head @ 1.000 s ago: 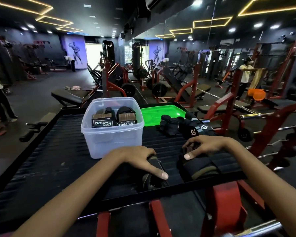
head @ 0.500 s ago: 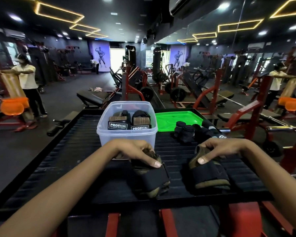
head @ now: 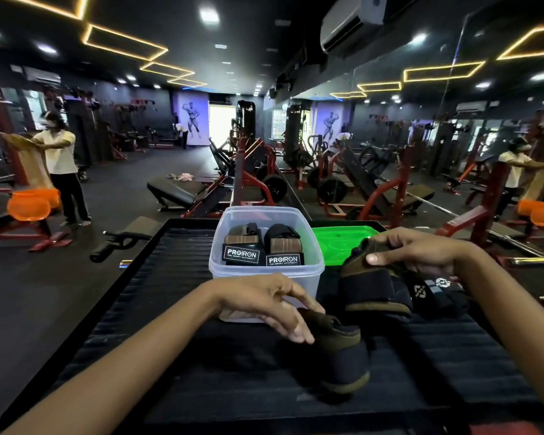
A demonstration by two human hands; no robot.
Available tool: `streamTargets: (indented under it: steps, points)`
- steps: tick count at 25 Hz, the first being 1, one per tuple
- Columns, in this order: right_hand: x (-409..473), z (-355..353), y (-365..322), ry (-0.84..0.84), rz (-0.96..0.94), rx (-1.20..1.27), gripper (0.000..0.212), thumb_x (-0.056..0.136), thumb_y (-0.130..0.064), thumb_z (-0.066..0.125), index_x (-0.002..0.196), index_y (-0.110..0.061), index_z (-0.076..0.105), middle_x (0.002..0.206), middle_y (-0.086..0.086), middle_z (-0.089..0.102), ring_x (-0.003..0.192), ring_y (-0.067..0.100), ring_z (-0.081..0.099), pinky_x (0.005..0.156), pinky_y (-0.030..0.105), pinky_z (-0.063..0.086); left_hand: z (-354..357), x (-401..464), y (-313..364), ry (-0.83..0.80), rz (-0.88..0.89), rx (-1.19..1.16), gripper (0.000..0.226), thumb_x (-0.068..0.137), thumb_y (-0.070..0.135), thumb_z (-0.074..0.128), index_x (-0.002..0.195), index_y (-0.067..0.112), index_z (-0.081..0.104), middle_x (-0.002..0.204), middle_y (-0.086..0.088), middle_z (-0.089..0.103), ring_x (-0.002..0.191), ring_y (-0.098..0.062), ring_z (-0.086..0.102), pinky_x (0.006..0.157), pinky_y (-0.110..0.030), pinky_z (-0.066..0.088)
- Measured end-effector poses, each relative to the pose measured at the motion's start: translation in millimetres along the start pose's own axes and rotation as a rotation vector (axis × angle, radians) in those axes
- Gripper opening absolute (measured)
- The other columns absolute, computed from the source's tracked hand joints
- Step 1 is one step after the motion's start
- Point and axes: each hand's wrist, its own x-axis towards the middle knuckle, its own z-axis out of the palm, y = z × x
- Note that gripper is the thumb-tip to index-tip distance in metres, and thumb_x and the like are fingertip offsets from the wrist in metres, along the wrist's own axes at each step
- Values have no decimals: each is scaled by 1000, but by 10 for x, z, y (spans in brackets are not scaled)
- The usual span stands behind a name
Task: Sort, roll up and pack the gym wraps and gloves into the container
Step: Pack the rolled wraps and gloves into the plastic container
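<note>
A clear plastic container point(head: 266, 277) stands on the black ribbed platform point(head: 157, 296) and holds two rolled wraps point(head: 264, 244) with PROIRON labels. My right hand point(head: 418, 251) grips a black and olive glove point(head: 376, 285), lifted off the platform just right of the container. My left hand point(head: 264, 304) holds the top edge of a second black and olive glove point(head: 343, 356), which rests on the platform in front of the container. More black wraps point(head: 437, 296) lie to the right, partly hidden behind the lifted glove.
The green lid point(head: 339, 241) lies behind the container on the right. Red gym machines and benches point(head: 170, 193) fill the floor beyond. A person in a pale shirt point(head: 60, 164) stands at the far left, and a wall mirror on the right repeats the scene.
My right hand has lifted its glove up off the platform and toward the container. My left hand stays on the other glove. The camera has tilted up and moved closer.
</note>
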Motion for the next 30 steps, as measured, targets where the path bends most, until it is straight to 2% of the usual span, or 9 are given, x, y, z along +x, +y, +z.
streamTargets:
  steps: [3, 6, 9, 11, 16, 20, 25, 27, 30]
  points:
    - [77, 54, -239, 43, -51, 17, 38, 88, -7, 66, 115, 18, 54, 106, 23, 69, 86, 21, 72, 67, 22, 57, 63, 11, 26, 123, 66, 478, 19, 88, 3, 65, 95, 16, 54, 86, -27, 70, 72, -31, 68, 68, -28, 54]
    - [192, 117, -451, 120, -126, 51, 39, 90, -4, 59, 117, 22, 49, 100, 23, 67, 69, 11, 72, 56, 16, 54, 15, -31, 69, 241, 135, 557, 12, 90, 14, 65, 93, 16, 55, 76, -21, 68, 52, -23, 60, 53, -21, 47]
    - [372, 120, -599, 133, -210, 35, 91, 60, -37, 91, 118, 20, 49, 112, 28, 62, 79, 17, 71, 70, 23, 59, -312, -284, 292, 341, 154, 493, 13, 90, 13, 65, 101, 12, 58, 77, 6, 61, 54, -8, 55, 49, -19, 48]
    - [579, 113, -641, 170, -245, 17, 100, 50, -47, 93, 118, 14, 52, 115, 26, 63, 85, 20, 67, 79, 28, 57, -613, -477, 477, 445, 216, 530, 14, 91, 17, 65, 103, 12, 60, 86, 4, 62, 65, -8, 61, 55, -22, 52]
    - [1116, 231, -713, 171, -254, 71, 47, 66, -36, 83, 94, -9, 56, 80, 4, 68, 67, 11, 65, 65, 24, 54, -1278, -591, 680, 787, 145, 892, 10, 92, 16, 62, 101, 18, 57, 87, 8, 56, 82, -13, 52, 71, -26, 35]
    - [1436, 387, -640, 4, -88, -198, 9, 91, -4, 59, 85, -9, 54, 78, 2, 60, 69, 8, 60, 68, 22, 49, -1484, -271, 469, 555, -141, 1056, 17, 92, 18, 62, 106, 11, 58, 95, 1, 54, 89, -17, 51, 74, -27, 34]
    - [1762, 513, -487, -69, 6, -960, 18, 91, -14, 65, 77, -18, 54, 76, -2, 54, 77, 15, 50, 66, 23, 38, -1400, 184, 68, 353, -339, 1140, 23, 93, 15, 59, 113, 3, 55, 111, -12, 60, 97, -24, 53, 78, -27, 35]
    - [1835, 550, -484, -44, 17, -1106, 11, 88, -20, 68, 91, -15, 60, 90, 2, 57, 86, 19, 51, 73, 25, 37, -1409, 271, -15, 351, -381, 1140, 24, 93, 16, 58, 114, 3, 55, 117, -13, 60, 99, -24, 54, 80, -27, 37]
    - [1857, 606, -521, -83, 155, -1164, 36, 79, -22, 78, 110, -10, 65, 98, 2, 61, 92, 21, 55, 80, 26, 43, -1432, 282, -35, 309, -410, 1125, 24, 88, 22, 68, 104, 9, 55, 102, -9, 61, 88, -19, 52, 74, -26, 39]
